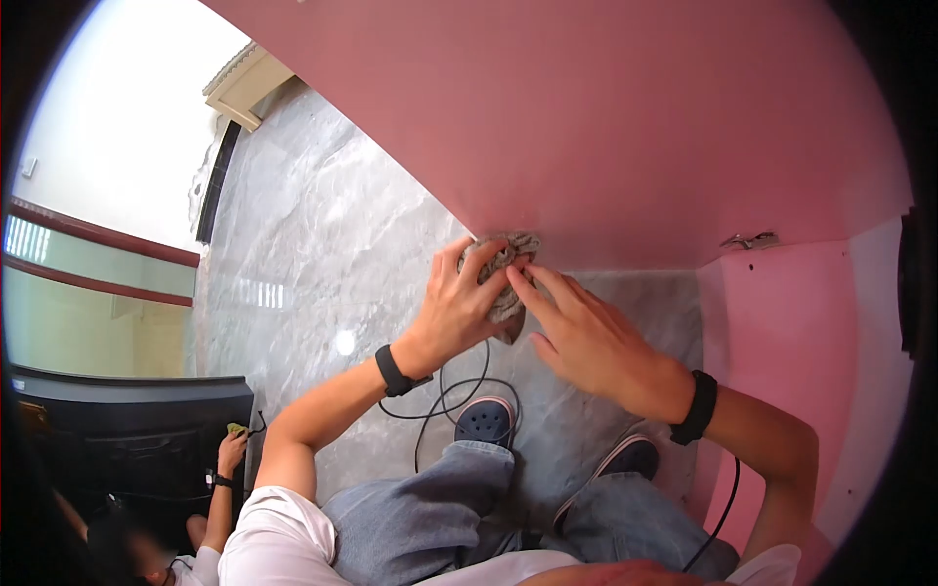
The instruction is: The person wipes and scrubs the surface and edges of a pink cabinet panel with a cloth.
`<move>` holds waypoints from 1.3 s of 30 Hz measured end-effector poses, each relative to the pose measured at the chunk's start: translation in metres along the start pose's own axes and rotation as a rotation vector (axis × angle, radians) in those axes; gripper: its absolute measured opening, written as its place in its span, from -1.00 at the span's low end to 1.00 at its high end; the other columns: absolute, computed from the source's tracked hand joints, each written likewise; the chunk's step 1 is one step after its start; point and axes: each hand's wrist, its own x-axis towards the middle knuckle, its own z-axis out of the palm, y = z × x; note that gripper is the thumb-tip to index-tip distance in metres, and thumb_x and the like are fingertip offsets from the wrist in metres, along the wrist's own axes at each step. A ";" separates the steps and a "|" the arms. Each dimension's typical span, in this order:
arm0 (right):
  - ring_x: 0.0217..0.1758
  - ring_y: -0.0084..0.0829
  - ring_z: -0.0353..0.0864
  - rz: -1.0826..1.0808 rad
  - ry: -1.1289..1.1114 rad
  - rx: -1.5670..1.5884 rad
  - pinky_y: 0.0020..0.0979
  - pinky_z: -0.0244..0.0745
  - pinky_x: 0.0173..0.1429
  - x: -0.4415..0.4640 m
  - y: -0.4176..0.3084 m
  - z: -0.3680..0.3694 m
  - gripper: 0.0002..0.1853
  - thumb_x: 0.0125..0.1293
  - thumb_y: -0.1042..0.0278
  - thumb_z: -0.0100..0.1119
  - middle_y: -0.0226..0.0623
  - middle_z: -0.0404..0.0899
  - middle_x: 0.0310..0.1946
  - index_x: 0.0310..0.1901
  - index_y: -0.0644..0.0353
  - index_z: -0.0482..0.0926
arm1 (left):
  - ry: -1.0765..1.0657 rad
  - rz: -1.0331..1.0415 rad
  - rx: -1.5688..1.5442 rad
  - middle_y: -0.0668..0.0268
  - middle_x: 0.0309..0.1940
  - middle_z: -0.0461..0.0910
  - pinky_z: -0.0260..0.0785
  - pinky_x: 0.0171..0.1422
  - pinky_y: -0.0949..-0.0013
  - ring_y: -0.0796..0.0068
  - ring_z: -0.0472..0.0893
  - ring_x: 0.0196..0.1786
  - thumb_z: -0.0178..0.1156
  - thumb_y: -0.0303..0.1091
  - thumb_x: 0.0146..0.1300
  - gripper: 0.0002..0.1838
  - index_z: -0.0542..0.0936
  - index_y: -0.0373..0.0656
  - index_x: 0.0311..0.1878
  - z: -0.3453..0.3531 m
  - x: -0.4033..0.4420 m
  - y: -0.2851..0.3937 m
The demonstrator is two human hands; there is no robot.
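Observation:
A crumpled grey-brown rag sits against the lower edge of a large pink panel, near its corner. My left hand is closed around the rag, fingers bent over its top. From the other side my right hand reaches in with fingers stretched out and thumb apart. Its index fingertip touches the rag, and the tips of its other fingers are partly hidden. Both wrists wear a black band.
A metal hinge joins the panel to a pink frame at right. A black cable loops over the grey marble floor by my shoes. At lower left another person holds a yellow-green cloth beside a dark panel.

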 end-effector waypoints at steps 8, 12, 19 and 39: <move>0.27 -0.03 0.55 0.017 0.145 0.166 -0.11 0.60 0.28 -0.001 -0.046 -0.041 -0.31 0.22 0.61 0.32 -0.06 0.39 0.25 0.42 0.22 0.41 | 0.151 0.049 -0.118 0.12 0.31 0.45 0.39 0.32 -0.06 -0.08 0.41 0.27 0.65 -0.17 -0.17 -0.28 0.69 -0.06 0.18 -0.055 0.022 0.029; 0.34 0.02 0.50 -0.211 0.313 0.075 -0.09 0.55 0.36 0.013 -0.063 -0.058 -0.20 0.15 0.68 0.29 -0.01 0.34 0.36 0.49 0.16 0.36 | 0.505 0.147 0.117 0.13 0.33 0.44 0.39 0.31 -0.03 -0.07 0.40 0.28 0.64 -0.20 -0.13 -0.32 0.70 0.00 0.17 -0.091 0.047 0.017; 0.48 0.13 0.38 -0.152 0.279 0.142 -0.05 0.36 0.53 0.025 -0.062 -0.048 -0.18 0.26 0.60 0.26 0.17 0.24 0.48 0.57 0.22 0.21 | 0.510 0.064 0.266 0.19 0.35 0.39 0.37 0.31 -0.06 -0.09 0.39 0.28 0.66 -0.23 -0.26 -0.21 0.66 0.08 0.21 -0.079 0.066 -0.013; 0.57 0.03 0.30 -0.241 0.291 0.097 -0.07 0.30 0.59 0.016 -0.054 -0.059 -0.24 0.25 0.52 0.32 0.05 0.22 0.56 0.52 0.20 0.35 | 0.261 0.110 -0.081 0.12 0.30 0.45 0.42 0.26 0.01 -0.01 0.46 0.25 0.62 -0.20 -0.24 -0.26 0.69 -0.07 0.16 -0.099 0.052 0.022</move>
